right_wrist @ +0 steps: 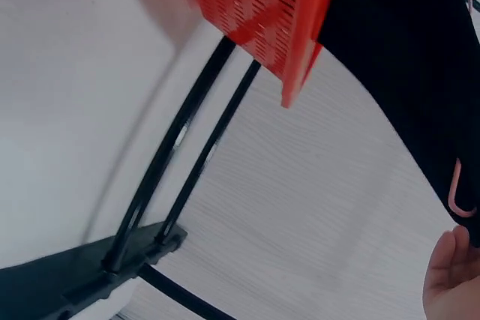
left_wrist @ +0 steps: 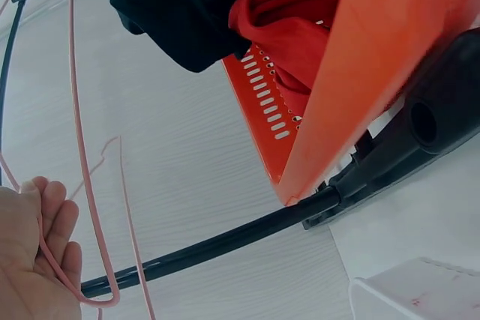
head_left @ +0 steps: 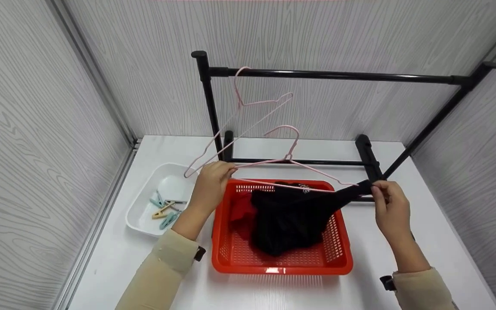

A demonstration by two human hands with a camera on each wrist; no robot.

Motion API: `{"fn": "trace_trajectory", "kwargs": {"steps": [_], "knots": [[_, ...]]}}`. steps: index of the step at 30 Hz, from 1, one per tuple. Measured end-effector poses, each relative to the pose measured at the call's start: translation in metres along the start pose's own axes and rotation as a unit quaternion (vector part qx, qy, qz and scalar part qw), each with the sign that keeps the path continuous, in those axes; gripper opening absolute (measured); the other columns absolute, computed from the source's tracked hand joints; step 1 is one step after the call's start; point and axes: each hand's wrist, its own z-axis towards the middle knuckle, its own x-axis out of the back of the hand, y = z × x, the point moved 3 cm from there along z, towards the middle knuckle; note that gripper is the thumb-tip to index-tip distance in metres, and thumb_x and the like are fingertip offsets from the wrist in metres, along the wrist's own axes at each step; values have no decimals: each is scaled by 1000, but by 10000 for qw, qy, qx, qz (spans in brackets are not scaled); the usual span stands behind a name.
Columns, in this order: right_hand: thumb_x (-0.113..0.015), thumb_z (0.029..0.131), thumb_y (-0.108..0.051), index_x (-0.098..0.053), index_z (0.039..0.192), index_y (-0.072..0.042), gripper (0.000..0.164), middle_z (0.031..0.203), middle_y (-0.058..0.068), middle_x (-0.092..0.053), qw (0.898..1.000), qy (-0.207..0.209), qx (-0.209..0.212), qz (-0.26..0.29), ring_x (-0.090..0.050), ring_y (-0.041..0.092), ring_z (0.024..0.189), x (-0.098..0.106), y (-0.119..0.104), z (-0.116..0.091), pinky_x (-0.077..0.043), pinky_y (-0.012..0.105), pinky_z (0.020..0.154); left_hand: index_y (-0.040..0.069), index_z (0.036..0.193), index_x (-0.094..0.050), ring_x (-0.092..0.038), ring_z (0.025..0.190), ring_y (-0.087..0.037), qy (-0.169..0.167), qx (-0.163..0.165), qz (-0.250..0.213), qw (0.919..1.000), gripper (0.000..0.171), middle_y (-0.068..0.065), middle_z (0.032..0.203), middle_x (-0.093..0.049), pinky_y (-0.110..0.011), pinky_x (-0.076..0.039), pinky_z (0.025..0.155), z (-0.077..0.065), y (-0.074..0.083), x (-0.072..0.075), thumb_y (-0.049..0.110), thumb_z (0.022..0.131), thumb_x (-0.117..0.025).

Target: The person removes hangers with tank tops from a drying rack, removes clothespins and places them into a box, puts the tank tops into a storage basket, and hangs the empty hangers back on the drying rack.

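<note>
My left hand point(head_left: 211, 185) grips the left end of a pink wire hanger point(head_left: 289, 157) above the basket, its fingers curled round the wire in the left wrist view. A black garment point(head_left: 289, 224) with a small white mark droops from the hanger's right side into the red basket point(head_left: 282, 270). With thumb and fingers, my right hand point(head_left: 393, 211) pinches the garment's stretched upper corner. Right beside those fingers, the hanger's rounded end point(right_wrist: 454, 198) shows against the black cloth in the right wrist view. Red cloth point(head_left: 241, 215) lies in the basket, partly covered by the black garment.
Behind the basket stands a black rack point(head_left: 334, 75); a second pink hanger point(head_left: 237, 92) hooks on its top bar at the left. A white tray point(head_left: 138, 226) with several clothespins point(head_left: 164, 211) is at the left. Panelled walls point(head_left: 317, 26) enclose the white table point(head_left: 106, 262).
</note>
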Motion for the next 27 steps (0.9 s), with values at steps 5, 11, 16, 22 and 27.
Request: {"fn": "trace_trajectory", "kwargs": {"steps": [5,11,16,22,27], "knots": [[-63,95,4,-66,98,9,6,85,13,-62,9990,118,-431,30,-51,-3,71,-3,8,-5,-39,8,64,4,103,-74,-67,94,-25,87,55,79,9999,11,-6,96,-72,-41,-51,87,-1,-6,1,7,94,-68],[-66,94,2,-67,98,6,6,82,12,-66,9975,-187,-675,136,-56,-3,70,-15,7,-11,-44,7,64,4,103,-73,-67,96,-27,207,187,172,9995,11,-8,97,-72,-43,-50,90,0,-9,4,9,95,-68],[-68,93,2,-69,96,1,4,84,7,-69,9946,-838,-539,277,-61,1,71,-34,-2,-18,-47,9,65,4,103,-73,-67,94,-28,288,237,231,9990,11,-9,96,-72,-44,-51,89,1,-8,4,8,94,-68],[-71,91,-2,-70,96,-3,5,86,3,-69,9853,-1647,-368,271,-63,8,75,-54,-15,-24,-50,15,68,4,102,-73,-67,94,-28,313,249,211,9990,11,-9,96,-72,-44,-51,87,1,-7,0,10,94,-68],[-69,94,-8,-71,102,-7,8,94,0,-69,9625,-2679,-429,85,-64,11,83,-69,-17,-34,-56,28,75,3,103,-74,-67,95,-28,347,291,150,9989,13,-10,98,-73,-44,-51,89,0,-7,-4,12,95,-68]]}}
